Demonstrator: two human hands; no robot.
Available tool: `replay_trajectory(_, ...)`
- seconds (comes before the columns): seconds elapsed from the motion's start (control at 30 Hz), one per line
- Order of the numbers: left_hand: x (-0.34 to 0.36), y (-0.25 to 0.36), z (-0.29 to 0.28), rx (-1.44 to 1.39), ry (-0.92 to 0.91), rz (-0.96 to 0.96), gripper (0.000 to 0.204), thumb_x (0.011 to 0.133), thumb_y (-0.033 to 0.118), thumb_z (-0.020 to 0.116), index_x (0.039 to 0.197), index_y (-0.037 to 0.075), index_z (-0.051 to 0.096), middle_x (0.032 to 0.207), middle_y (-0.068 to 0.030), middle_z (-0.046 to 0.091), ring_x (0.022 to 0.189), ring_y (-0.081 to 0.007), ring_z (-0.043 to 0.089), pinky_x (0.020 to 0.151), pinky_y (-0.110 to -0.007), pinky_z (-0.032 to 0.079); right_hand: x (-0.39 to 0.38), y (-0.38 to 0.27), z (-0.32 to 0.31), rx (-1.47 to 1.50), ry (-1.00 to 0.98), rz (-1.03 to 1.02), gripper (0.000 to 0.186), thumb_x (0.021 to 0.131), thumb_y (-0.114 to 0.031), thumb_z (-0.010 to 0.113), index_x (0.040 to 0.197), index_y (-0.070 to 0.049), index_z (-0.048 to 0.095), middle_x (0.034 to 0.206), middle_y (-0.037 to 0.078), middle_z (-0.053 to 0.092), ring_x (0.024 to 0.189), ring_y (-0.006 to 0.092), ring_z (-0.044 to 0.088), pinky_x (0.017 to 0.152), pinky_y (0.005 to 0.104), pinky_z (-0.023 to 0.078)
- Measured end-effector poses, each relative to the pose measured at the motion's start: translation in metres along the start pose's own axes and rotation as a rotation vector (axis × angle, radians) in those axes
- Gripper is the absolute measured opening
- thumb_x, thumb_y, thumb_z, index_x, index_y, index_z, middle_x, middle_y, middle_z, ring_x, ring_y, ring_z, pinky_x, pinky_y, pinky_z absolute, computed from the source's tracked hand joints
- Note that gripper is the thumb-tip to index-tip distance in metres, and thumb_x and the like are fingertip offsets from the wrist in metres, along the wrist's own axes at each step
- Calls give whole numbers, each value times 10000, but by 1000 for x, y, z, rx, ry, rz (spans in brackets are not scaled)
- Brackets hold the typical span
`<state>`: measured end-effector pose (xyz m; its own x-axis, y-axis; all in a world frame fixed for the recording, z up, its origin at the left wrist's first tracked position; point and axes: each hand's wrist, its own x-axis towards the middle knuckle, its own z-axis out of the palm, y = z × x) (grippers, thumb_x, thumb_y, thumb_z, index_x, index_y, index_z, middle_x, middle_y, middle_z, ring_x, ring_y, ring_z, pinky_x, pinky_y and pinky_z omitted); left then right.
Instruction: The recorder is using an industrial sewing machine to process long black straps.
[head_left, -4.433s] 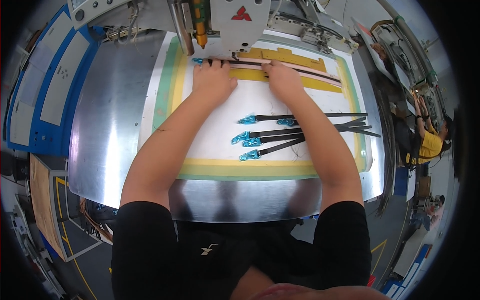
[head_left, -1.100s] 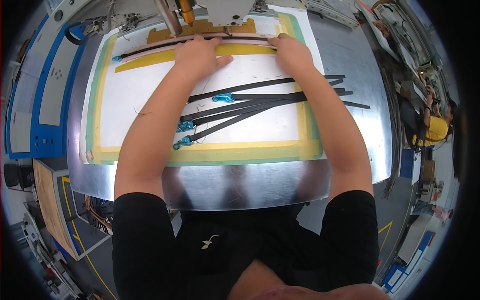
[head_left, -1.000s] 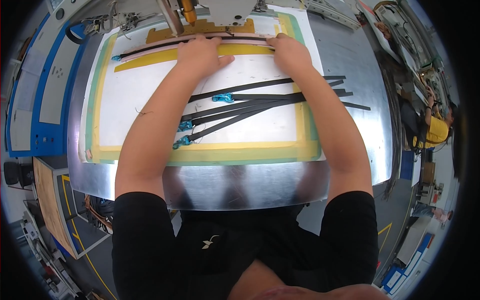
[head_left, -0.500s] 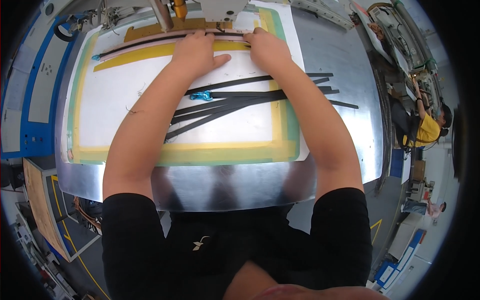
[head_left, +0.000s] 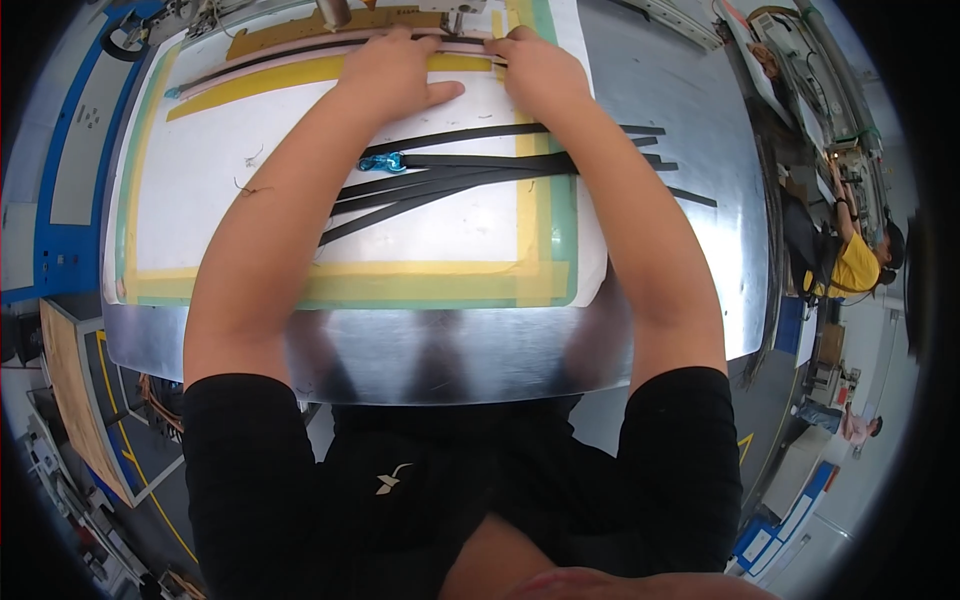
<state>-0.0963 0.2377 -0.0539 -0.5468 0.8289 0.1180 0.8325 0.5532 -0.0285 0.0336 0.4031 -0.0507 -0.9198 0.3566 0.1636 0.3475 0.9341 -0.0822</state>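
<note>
Near the far edge of a white sheet [head_left: 240,215] lies a long, narrow black strip [head_left: 270,63], set along a pale pink band. My left hand [head_left: 385,78] rests over the strip's middle, fingertips on it and thumb stretched out to the right. At the strip's right part, my right hand [head_left: 545,80] has its fingers bent together on it; the fingertips are partly hidden. A yellow strip [head_left: 255,82] runs just nearer than the black one, passing under my left hand. Between my forearms lie several loose black straps [head_left: 470,160], with a shiny blue piece [head_left: 382,162] at one end.
Machine parts, including a metal cylinder [head_left: 333,12], hang over the far edge close to my hands. Yellow and green tape borders the sheet on a metal table [head_left: 430,355]. A blue cabinet [head_left: 65,225] stands left. A person in yellow [head_left: 855,265] works at the far right.
The sheet and strips now appear higher and slightly further left in the picture, and the table's near edge also appears higher. Both hands stay on the black strip in much the same pose.
</note>
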Motion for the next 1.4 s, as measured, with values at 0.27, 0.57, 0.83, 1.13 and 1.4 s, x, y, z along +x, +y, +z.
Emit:
replay_trajectory(0.27, 2, 24, -7, 27, -25, -50, 801, 856, 717, 672, 1503, 256, 570, 1416, -190, 585, 1327, -400, 570, 1048, -520, 516, 0, 10, 19, 92, 126, -81, 405, 929, -63, 553, 1270, -187, 733, 1214, 89, 680, 1048, 298, 706, 885, 419, 585)
replay_trajectory(0.57, 6, 25, -5, -76, -43, -79, 760, 829, 680, 720, 1440, 237, 626, 1474, -139, 558, 1375, -368, 515, 1038, -638, 471, -4, 5, 18, 147, 158, -99, 327, 920, -149, 621, 1226, -169, 734, 1137, 97, 684, 996, 322, 708, 841, 439, 587)
replay_trajectory(0.83, -7, 19, -3, -3, 25, -26, 786, 879, 681, 662, 1502, 213, 561, 1451, -190, 558, 1338, -384, 558, 1096, -535, 467, 0, 2, 14, 92, 80, -44, 432, 928, -155, 618, 1355, -200, 673, 1235, 95, 658, 1053, 329, 696, 882, 445, 583)
replay_trajectory(1.13, -50, -111, 1, 158, 83, -221, 787, 988, 641, 552, 1483, 31, 532, 1564, -222, 481, 1416, -396, 505, 1164, -473, 415, -1, -2, 12, 115, 68, -43, 418, 942, -115, 564, 1338, -174, 685, 1228, 88, 663, 1097, 301, 689, 915, 424, 581)
replay_trajectory(1.4, -86, -206, 0, 48, 97, -169, 672, 1008, 510, 568, 1477, 29, 534, 1495, -189, 538, 1357, -376, 532, 1116, -473, 424, -2, -1, 5, 95, 43, 12, 396, 949, -114, 557, 1316, -167, 696, 1192, 71, 655, 1096, 294, 683, 919, 415, 578)
